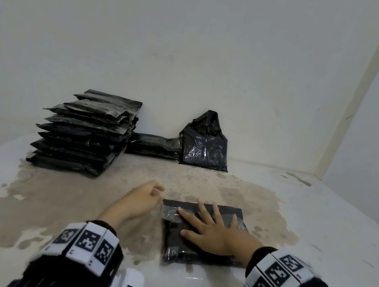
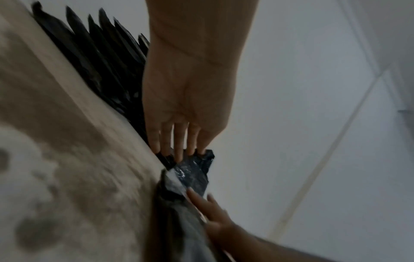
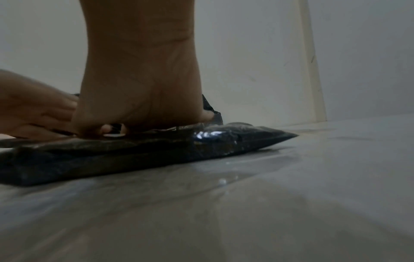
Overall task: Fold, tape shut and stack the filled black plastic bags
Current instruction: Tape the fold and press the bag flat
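Observation:
A folded black bag (image 1: 200, 249) lies flat on the table in front of me, with a strip of clear tape (image 1: 170, 212) across its far part. My right hand (image 1: 209, 231) lies flat on it, fingers spread and straight, pressing on the tape; in the right wrist view the palm (image 3: 139, 99) bears down on the bag (image 3: 134, 152). My left hand (image 1: 148, 194) hovers just left of the bag's far left corner and holds nothing; its fingers (image 2: 179, 140) point away, relaxed. A tall stack of finished bags (image 1: 83, 131) stands at the back left.
A low pile of flat black bags (image 1: 153, 146) lies next to the stack, and an upright, unfolded filled bag (image 1: 204, 145) leans on the wall behind. The table (image 1: 317, 238) is white with large beige stains. A wall corner closes the right side.

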